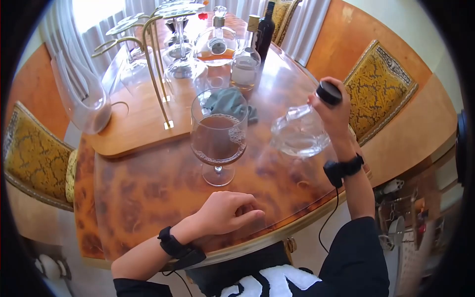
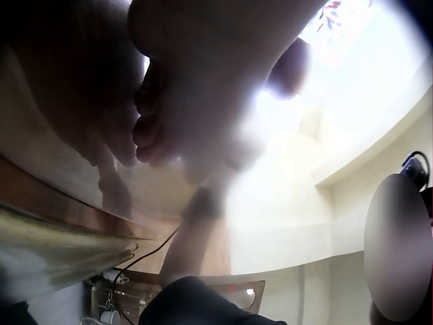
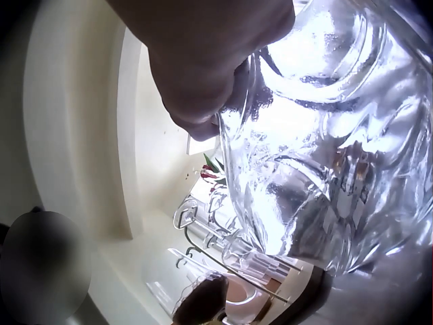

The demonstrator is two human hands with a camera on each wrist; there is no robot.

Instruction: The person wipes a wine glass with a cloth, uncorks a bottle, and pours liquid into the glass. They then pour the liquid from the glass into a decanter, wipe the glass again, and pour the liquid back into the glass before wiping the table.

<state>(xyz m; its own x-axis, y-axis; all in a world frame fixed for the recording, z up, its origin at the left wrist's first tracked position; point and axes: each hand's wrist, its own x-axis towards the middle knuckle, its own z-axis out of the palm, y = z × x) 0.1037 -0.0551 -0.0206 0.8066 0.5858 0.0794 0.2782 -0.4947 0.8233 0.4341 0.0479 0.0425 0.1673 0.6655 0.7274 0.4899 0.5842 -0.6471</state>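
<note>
My right hand grips the neck of a clear glass bottle with a black cap. The bottle leans over the table's right side; in the right wrist view its ridged glass body fills much of the picture. My left hand lies at the table's front edge with loosely bent fingers and nothing in them; it looks dark in the left wrist view. Just beyond it stands a large stemmed glass of brownish liquid, bubbles along its surface. Behind that glass is a crumpled grey-green cloth.
A wooden board at the left carries a brass rack with upside-down stemmed glasses. A slanted glass decanter stands beside it. Toward the back are a round amber bottle, a gold-capped bottle and a dark bottle. Patterned chairs flank the table.
</note>
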